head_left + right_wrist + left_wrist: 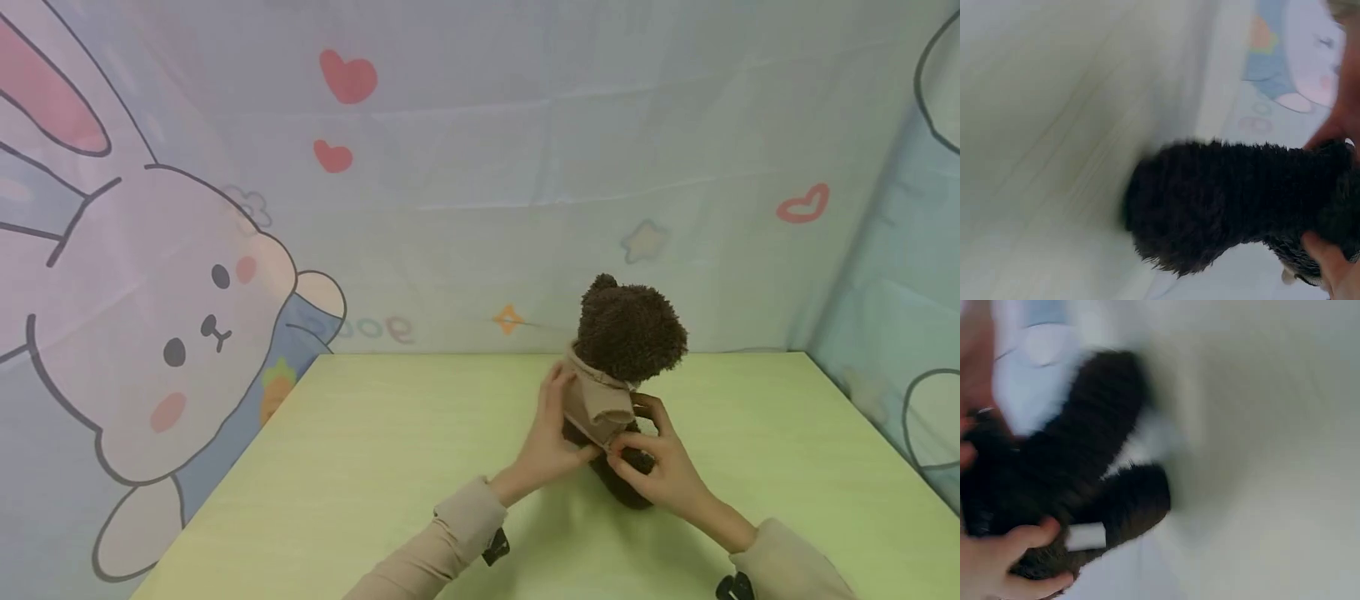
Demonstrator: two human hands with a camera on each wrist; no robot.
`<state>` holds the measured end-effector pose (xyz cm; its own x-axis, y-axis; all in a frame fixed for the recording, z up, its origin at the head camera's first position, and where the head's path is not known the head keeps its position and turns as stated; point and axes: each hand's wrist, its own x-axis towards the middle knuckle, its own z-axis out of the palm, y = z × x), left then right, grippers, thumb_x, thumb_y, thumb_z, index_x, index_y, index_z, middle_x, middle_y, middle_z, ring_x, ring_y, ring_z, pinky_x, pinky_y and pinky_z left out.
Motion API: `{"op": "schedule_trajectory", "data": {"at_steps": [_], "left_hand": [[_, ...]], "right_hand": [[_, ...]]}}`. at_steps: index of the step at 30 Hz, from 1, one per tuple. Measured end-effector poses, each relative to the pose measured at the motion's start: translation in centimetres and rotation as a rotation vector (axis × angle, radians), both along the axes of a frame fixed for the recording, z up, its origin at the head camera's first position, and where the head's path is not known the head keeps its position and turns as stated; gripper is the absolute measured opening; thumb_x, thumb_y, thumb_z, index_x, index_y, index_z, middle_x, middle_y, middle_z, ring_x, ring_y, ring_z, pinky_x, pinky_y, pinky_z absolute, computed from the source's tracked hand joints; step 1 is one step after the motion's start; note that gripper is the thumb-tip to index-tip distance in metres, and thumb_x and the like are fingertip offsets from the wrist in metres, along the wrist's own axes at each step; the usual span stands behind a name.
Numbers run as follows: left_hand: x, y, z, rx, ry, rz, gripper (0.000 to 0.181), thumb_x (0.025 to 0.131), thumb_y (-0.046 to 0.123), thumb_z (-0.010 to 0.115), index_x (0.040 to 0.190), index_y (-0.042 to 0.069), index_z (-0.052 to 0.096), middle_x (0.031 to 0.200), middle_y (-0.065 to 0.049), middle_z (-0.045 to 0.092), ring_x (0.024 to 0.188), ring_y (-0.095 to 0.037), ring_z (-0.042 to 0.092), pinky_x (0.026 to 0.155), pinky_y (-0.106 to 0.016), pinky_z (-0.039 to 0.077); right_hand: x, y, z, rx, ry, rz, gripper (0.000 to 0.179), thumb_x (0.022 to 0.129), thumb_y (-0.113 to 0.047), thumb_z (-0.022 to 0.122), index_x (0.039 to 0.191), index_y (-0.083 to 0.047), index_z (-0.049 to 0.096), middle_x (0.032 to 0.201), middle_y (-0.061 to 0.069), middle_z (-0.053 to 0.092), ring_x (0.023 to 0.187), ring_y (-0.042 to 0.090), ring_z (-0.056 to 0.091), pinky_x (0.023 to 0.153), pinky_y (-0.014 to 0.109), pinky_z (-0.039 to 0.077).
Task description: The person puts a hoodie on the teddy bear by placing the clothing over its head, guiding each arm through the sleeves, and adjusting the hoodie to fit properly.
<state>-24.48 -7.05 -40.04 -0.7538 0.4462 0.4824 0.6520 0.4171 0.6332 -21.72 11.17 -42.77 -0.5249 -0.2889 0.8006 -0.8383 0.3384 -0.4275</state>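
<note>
Left hand (547, 446) grips a shaggy plush (633, 332); right hand (670, 468) pinches its cloth top (588, 398).

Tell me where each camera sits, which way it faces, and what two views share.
Head: worn on the head, facing forward and down at the toy, table and backdrop; left hand, right hand and sleeves show.
Left wrist: on that wrist, facing the toy's legs, table at the image's right; parts of both hands show at left.
Right wrist: on that wrist, facing a leg, table at the image's left; parts of both hands show at right.
Both wrist views share toy, table, backdrop and hands.
</note>
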Motion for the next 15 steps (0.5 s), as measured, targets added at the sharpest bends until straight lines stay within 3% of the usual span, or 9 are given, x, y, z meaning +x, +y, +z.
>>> {"op": "schedule_trajectory", "data": {"at_steps": [2, 3, 5, 6, 8, 11, 14, 15], "left_hand": [[-0.2, -0.6, 0.1, 0.11, -0.205, -0.109, 0.082, 0.077, 0.017, 0.067, 0.138, 0.024, 0.013, 0.148, -0.011, -0.012, 0.138, -0.032, -0.002, 0.103, -0.054, 0.025], [-0.2, -0.8, 0.3, 0.15, -0.293, -0.13, 0.08, 0.079, 0.024, 0.066, 0.138, 0.027, 0.012, 0.147, -0.01, -0.016, 0.137, -0.031, -0.01, 0.103, -0.059, 0.019], [-0.3, -1.1, 0.5, 0.2, -0.426, -0.11, 0.081, 0.078, 0.037, 0.066, 0.138, 0.034, 0.011, 0.147, -0.008, -0.019, 0.137, -0.031, -0.013, 0.103, -0.06, 0.017], [-0.3, -1.1, 0.5, 0.217, -0.46, -0.097, 0.082, 0.077, 0.042, 0.065, 0.138, 0.036, 0.011, 0.146, -0.007, -0.019, 0.137, -0.031, -0.011, 0.103, -0.059, 0.017], [-0.6, -0.9, 0.6, 0.243, -0.456, -0.051, 0.083, 0.075, 0.047, 0.066, 0.138, 0.035, 0.014, 0.147, -0.007, -0.01, 0.137, -0.03, 0.0, 0.104, -0.055, 0.02], [-1.5, -0.6, 0.4, 0.322, -0.409, -0.005, 0.074, 0.076, 0.041, 0.066, 0.137, 0.029, 0.025, 0.144, -0.004, 0.013, 0.131, -0.024, 0.021, 0.102, -0.046, 0.029], [-2.8, -1.0, 0.1, 0.39, -0.407, 0.027, 0.054, 0.078, 0.033, 0.067, 0.125, 0.024, 0.043, 0.13, 0.0, 0.042, 0.117, -0.018, 0.043, 0.098, -0.038, 0.036], [-3.1, -1.3, -0.1, 0.408, -0.443, 0.02, 0.051, 0.078, 0.03, 0.068, 0.123, 0.023, 0.045, 0.126, 0.001, 0.047, 0.113, -0.016, 0.047, 0.095, -0.036, 0.039]], "right_hand": [[0.0, -0.2, -0.2, 0.082, 0.027, -0.086, 0.03, 0.066, 0.004, 0.072, 0.078, -0.022, 0.065, 0.126, 0.014, 0.037, 0.119, 0.008, 0.031, 0.077, 0.036, 0.048], [0.0, -0.3, -0.2, 0.118, 0.03, -0.106, 0.029, 0.067, 0.001, 0.073, 0.08, -0.024, 0.066, 0.126, 0.014, 0.038, 0.122, 0.011, 0.028, 0.081, 0.041, 0.045], [-0.1, -0.4, -0.1, 0.177, 0.036, -0.113, 0.028, 0.069, -0.002, 0.072, 0.085, -0.025, 0.068, 0.127, 0.013, 0.038, 0.124, 0.016, 0.026, 0.083, 0.05, 0.04], [-0.1, -0.5, 0.0, 0.209, 0.05, -0.108, 0.029, 0.07, -0.004, 0.071, 0.089, -0.025, 0.068, 0.128, 0.013, 0.039, 0.124, 0.02, 0.025, 0.084, 0.052, 0.036], [-0.1, -0.8, 0.1, 0.292, 0.072, -0.084, 0.03, 0.073, -0.007, 0.069, 0.096, -0.026, 0.067, 0.13, 0.011, 0.039, 0.123, 0.028, 0.024, 0.087, 0.053, 0.031], [-0.2, -1.5, 0.4, 0.409, 0.102, -0.025, 0.035, 0.075, -0.009, 0.067, 0.104, -0.027, 0.065, 0.131, 0.009, 0.041, 0.121, 0.035, 0.025, 0.09, 0.053, 0.026], [-0.3, -1.9, 0.5, 0.481, 0.078, 0.04, 0.039, 0.075, -0.007, 0.066, 0.108, -0.027, 0.062, 0.131, 0.007, 0.044, 0.121, 0.034, 0.03, 0.091, 0.053, 0.031], [-0.4, -1.8, 0.5, 0.495, 0.059, 0.061, 0.04, 0.075, -0.005, 0.065, 0.109, -0.027, 0.061, 0.131, 0.007, 0.045, 0.121, 0.032, 0.033, 0.091, 0.052, 0.033]]}}
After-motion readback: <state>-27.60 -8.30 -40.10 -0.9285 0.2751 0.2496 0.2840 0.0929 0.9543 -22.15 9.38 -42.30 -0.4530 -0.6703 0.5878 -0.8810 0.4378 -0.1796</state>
